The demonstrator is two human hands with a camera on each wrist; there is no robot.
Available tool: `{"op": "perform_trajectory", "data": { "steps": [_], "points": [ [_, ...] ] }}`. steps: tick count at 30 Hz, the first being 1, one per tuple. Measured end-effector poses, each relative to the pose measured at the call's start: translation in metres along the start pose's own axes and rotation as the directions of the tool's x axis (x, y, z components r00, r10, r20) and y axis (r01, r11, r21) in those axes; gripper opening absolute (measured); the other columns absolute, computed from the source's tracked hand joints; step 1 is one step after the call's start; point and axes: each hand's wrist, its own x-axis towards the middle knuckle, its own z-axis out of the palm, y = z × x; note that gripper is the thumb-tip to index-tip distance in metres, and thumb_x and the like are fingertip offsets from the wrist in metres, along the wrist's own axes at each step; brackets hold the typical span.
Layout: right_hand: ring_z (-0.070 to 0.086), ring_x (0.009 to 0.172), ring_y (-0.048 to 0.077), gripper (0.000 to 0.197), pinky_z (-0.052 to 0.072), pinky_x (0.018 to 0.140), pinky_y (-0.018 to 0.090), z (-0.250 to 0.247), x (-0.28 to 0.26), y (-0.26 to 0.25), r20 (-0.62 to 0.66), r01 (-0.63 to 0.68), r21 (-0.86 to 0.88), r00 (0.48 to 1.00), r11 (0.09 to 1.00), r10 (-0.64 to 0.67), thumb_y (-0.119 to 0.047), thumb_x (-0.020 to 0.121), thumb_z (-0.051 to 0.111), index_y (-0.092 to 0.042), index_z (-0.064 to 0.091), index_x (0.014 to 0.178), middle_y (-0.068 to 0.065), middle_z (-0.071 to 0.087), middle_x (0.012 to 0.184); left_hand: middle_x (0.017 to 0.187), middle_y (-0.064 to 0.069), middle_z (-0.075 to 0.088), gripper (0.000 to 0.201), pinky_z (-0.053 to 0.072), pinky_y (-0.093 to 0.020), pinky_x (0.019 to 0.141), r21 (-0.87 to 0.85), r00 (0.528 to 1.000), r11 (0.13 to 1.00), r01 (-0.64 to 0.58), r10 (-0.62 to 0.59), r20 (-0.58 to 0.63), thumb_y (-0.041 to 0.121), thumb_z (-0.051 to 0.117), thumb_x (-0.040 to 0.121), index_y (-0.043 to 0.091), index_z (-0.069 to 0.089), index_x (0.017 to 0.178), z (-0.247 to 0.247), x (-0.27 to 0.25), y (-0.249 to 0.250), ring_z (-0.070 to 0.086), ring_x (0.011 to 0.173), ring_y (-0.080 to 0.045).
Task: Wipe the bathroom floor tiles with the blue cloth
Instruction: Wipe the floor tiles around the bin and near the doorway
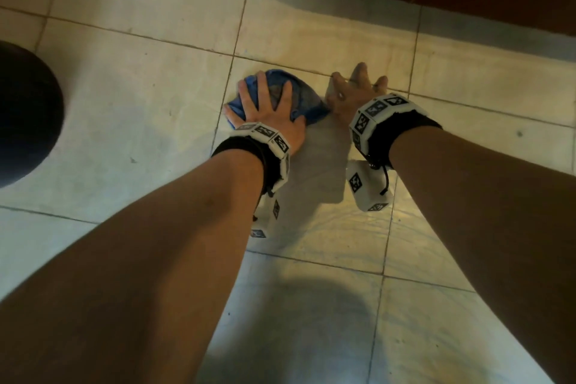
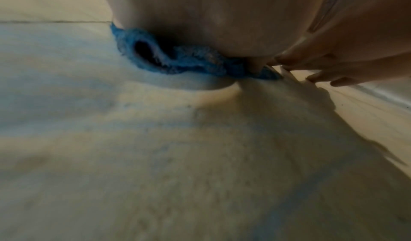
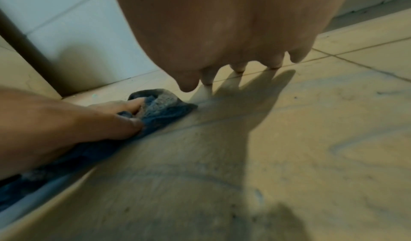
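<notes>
The blue cloth (image 1: 282, 97) lies bunched on the pale floor tiles (image 1: 140, 103), pinned under the left hand (image 1: 268, 109), whose fingers are spread flat across it and press down. The cloth's far and right edges stick out past the fingertips. The right hand (image 1: 352, 93) rests just beside the cloth's right edge, fingers splayed straight, their tips touching the tile, holding nothing. A dark round object (image 1: 25, 121) sits far left.

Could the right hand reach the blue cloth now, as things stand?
Probably yes. The right hand rests spread on the floor tile just beside the blue cloth, nothing between them. The left hand presses on most of the cloth, leaving the near edge free.
</notes>
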Motion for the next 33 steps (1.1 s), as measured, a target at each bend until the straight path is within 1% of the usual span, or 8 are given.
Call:
{"op": "perform_trajectory", "data": {
  "steps": [2,6,10,13,16,19,24,33],
  "points": [
    [0.017,0.137,0.047,0.086,0.027,0.100,0.065,0.005,0.002,0.013,-0.040,-0.032,0.083,0.999,0.996,0.035,-0.068,0.062,0.005,-0.032,0.029,0.137,0.006,0.015,0.155,0.159,0.000,-0.034,0.067,-0.010,-0.067,0.114,-0.006,1.000,1.000,-0.013,0.013,0.012,0.057,0.024,0.102,0.040,-0.011,0.156,-0.002,-0.001,0.000,-0.029,0.146,-0.036],
    [0.020,0.136,0.049,0.046,0.028,0.105,0.065,0.013,-0.024,0.048,-0.094,-0.113,0.198,0.987,0.974,0.134,-0.043,0.096,0.039,-0.032,0.030,0.140,0.012,0.012,0.154,0.160,0.001,-0.034,0.066,-0.012,-0.066,0.115,-0.041,1.000,0.999,-0.006,0.007,0.028,0.065,0.015,0.100,0.041,-0.012,0.155,-0.003,-0.002,0.000,-0.029,0.146,-0.034],
    [0.025,0.135,0.045,0.043,0.028,0.109,0.060,0.017,-0.041,0.080,-0.115,-0.207,0.272,0.963,0.940,0.245,-0.040,0.100,0.034,-0.028,0.034,0.141,0.016,0.020,0.151,0.160,0.003,-0.032,0.066,-0.012,-0.065,0.115,-0.036,1.000,0.999,0.010,-0.009,0.029,0.068,0.013,0.098,0.042,-0.011,0.155,-0.004,-0.002,0.001,-0.028,0.147,-0.033],
    [0.016,0.140,0.040,0.043,0.024,0.112,0.054,0.013,-0.055,0.083,-0.043,-0.155,0.164,0.985,0.974,0.164,-0.030,0.104,0.033,-0.018,0.030,0.146,0.011,0.016,0.153,0.161,0.003,-0.031,0.065,-0.009,-0.064,0.116,-0.004,0.999,0.999,0.033,-0.033,0.006,0.061,0.019,0.102,0.038,-0.008,0.157,-0.002,-0.001,0.003,-0.027,0.148,-0.033],
    [0.010,0.142,0.042,0.048,0.026,0.109,0.060,0.010,-0.053,0.084,-0.038,-0.056,-0.001,0.998,0.998,0.056,-0.026,0.103,0.039,-0.019,0.026,0.149,0.004,0.012,0.157,0.162,0.002,-0.028,0.066,-0.006,-0.065,0.116,0.023,0.998,0.998,0.059,-0.058,-0.026,0.056,0.024,0.103,0.035,-0.006,0.158,0.000,0.001,0.004,-0.024,0.148,-0.033],
    [0.000,0.145,0.045,0.055,0.021,0.110,0.065,0.009,-0.051,0.087,0.010,-0.025,-0.011,1.000,1.000,0.025,-0.028,0.104,0.041,-0.018,0.018,0.153,0.003,0.005,0.162,0.162,0.000,-0.028,0.066,-0.005,-0.066,0.115,0.057,0.997,0.996,0.066,-0.064,-0.041,0.055,0.025,0.103,0.037,-0.007,0.157,0.001,0.000,0.008,-0.024,0.148,-0.035],
    [-0.009,0.145,0.045,0.056,0.012,0.113,0.067,0.019,-0.055,0.088,-0.030,-0.029,0.004,0.999,1.000,0.029,-0.030,0.102,0.046,-0.024,0.020,0.152,0.004,0.000,0.162,0.163,-0.004,-0.026,0.066,-0.002,-0.068,0.115,0.068,0.995,0.995,0.067,-0.061,-0.080,0.056,0.025,0.103,0.036,-0.007,0.157,0.003,0.001,0.020,-0.022,0.148,-0.037],
    [-0.012,0.143,0.050,0.065,0.009,0.110,0.072,0.022,-0.050,0.085,-0.032,-0.026,-0.023,0.999,0.999,0.026,-0.032,0.099,0.050,-0.033,0.014,0.153,0.003,-0.004,0.163,0.160,-0.005,-0.033,0.067,-0.006,-0.069,0.114,0.139,0.995,0.986,-0.091,0.094,-0.018,0.058,0.025,0.102,0.038,-0.011,0.156,0.019,-0.004,0.090,-0.026,0.146,-0.040]
  ]
}}
